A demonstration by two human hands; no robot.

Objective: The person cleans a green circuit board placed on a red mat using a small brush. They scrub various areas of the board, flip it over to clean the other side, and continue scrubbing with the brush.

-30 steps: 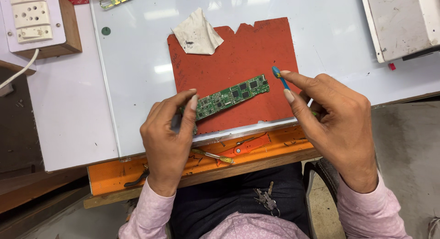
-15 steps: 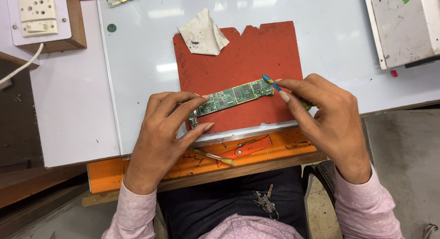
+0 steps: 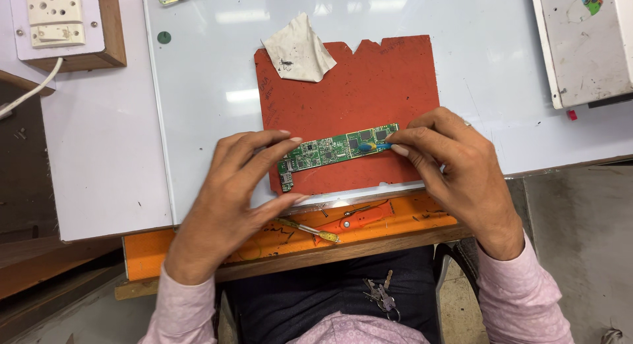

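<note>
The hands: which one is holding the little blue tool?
The right hand pinches the blue tool against the green circuit board. The left hand only steadies the board's other end.

Electronics repair workshop: green circuit board (image 3: 337, 148) lying on red work mat (image 3: 369, 80), screwdriver (image 3: 308, 227) sitting in orange tray (image 3: 409, 215), socket box (image 3: 62, 24) standing on table (image 3: 198, 107).
</note>
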